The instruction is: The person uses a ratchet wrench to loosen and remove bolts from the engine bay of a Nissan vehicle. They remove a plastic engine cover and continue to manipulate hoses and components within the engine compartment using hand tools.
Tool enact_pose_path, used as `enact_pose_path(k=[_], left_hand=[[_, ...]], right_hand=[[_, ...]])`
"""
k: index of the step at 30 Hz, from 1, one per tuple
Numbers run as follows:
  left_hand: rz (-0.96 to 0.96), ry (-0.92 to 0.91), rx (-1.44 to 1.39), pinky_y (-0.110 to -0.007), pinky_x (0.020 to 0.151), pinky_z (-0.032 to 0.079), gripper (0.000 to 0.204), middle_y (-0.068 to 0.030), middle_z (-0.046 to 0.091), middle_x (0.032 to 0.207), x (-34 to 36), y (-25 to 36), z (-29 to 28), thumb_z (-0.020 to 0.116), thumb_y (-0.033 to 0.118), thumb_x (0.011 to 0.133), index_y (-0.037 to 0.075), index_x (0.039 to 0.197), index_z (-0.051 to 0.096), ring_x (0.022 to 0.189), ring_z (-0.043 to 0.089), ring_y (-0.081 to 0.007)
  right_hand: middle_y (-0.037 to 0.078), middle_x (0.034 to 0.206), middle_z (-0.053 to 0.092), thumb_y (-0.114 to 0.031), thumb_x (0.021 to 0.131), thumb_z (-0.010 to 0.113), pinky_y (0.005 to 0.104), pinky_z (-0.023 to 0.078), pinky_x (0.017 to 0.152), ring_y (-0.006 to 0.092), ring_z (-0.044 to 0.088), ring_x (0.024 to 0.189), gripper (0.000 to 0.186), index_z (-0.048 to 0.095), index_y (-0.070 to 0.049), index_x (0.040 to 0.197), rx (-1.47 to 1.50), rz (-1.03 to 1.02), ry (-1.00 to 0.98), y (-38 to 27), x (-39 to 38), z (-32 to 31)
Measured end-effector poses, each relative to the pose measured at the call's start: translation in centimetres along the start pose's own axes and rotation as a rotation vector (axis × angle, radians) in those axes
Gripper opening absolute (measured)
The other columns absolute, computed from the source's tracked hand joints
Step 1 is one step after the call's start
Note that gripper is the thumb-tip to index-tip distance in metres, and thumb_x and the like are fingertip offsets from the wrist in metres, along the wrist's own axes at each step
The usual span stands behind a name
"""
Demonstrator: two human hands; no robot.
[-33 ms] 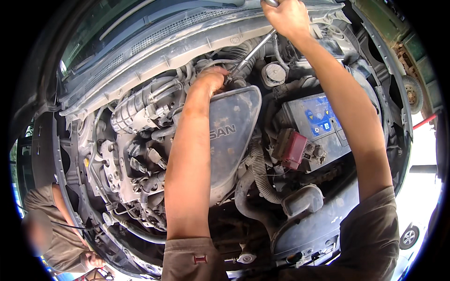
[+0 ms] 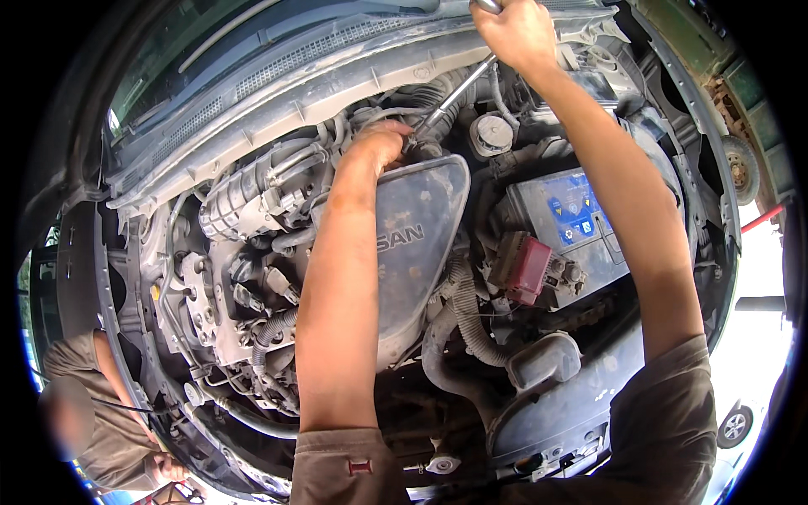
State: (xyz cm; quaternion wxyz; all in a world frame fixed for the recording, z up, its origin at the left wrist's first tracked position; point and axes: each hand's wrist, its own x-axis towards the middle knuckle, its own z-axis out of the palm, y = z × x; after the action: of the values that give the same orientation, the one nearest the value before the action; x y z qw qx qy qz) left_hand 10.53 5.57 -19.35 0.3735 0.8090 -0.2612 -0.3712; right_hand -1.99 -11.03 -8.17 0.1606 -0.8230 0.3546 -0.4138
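Fingers of the left hand (image 2: 376, 146), near twelve o'clock, sit partly hidden beside the foot of a long metal tool (image 2: 461, 90), perhaps steadying it; their grip I cannot tell. At one o'clock, the right hand (image 2: 520, 35) wraps the tool's upper end, likely for leverage.

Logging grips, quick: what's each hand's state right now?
Left hand: at the tool's lower end; fingers partly hidden, grip cannot be told.
Right hand: closed, holding the tool's upper end.
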Motion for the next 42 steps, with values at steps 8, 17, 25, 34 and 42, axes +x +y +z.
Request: enact_pose_path(k=[8,17,25,34,42], left_hand=[[-0.012,-0.031,-0.242,-0.036,0.067,0.054,0.037,-0.0110,0.066,0.097,0.9,-0.8,-0.2,0.048,-0.011,0.079,0.007,0.104,0.069,0.082,0.064,-0.0236],[-0.097,-0.058,-0.259,-0.034,0.071,0.054,0.041,-0.0104,0.065,0.099,-0.5,0.1,-0.5,0.051,-0.007,0.079,0.006,0.116,0.065,0.083,0.062,-0.0209],[-0.102,-0.103,-0.260,-0.035,0.076,0.055,0.045,-0.0134,0.062,0.105,-0.3,0.1,-0.6,0.052,-0.006,0.080,0.006,0.122,0.061,0.088,0.062,-0.0223],[-0.140,-0.084,-0.178,-0.039,0.090,0.052,0.045,-0.0212,0.061,0.119,-1.4,1.6,-0.3,0.048,-0.003,0.087,0.008,0.129,0.058,0.108,0.061,-0.0288],[-0.060,-0.097,-0.215,-0.035,0.073,0.054,0.039,-0.0118,0.064,0.094,0.0,-0.2,-0.4,0.050,-0.003,0.084,0.007,0.121,0.062,0.082,0.063,-0.0217]], right_hand=[[0.023,0.077,0.067,-0.030,0.077,0.062,0.0467,0.054,0.073,0.0390,0.068,0.076,0.029,0.073,-0.004,0.083,-0.124,0.022,0.059,1.4,-0.3,0.5],[0.023,0.081,0.069,-0.028,0.079,0.060,0.0471,0.055,0.077,0.0399,0.068,0.081,0.030,0.072,-0.001,0.083,-0.166,-0.088,-0.012,-2.0,0.4,0.1],[0.024,0.090,0.070,-0.028,0.076,0.061,0.0461,0.055,0.082,0.0392,0.069,0.088,0.033,0.072,0.001,0.086,-0.263,0.115,-0.121,-1.1,1.5,0.6],[0.023,0.104,0.068,-0.037,0.086,0.054,0.0437,0.052,0.088,0.0374,0.066,0.101,0.043,0.072,0.002,0.095,-0.392,-0.047,-0.404,-1.1,4.7,1.1],[0.027,0.085,0.068,-0.058,0.082,0.059,0.0447,0.054,0.079,0.0396,0.068,0.085,0.063,0.072,0.003,0.086,-0.283,-0.123,-0.344,0.0,3.5,0.8]])
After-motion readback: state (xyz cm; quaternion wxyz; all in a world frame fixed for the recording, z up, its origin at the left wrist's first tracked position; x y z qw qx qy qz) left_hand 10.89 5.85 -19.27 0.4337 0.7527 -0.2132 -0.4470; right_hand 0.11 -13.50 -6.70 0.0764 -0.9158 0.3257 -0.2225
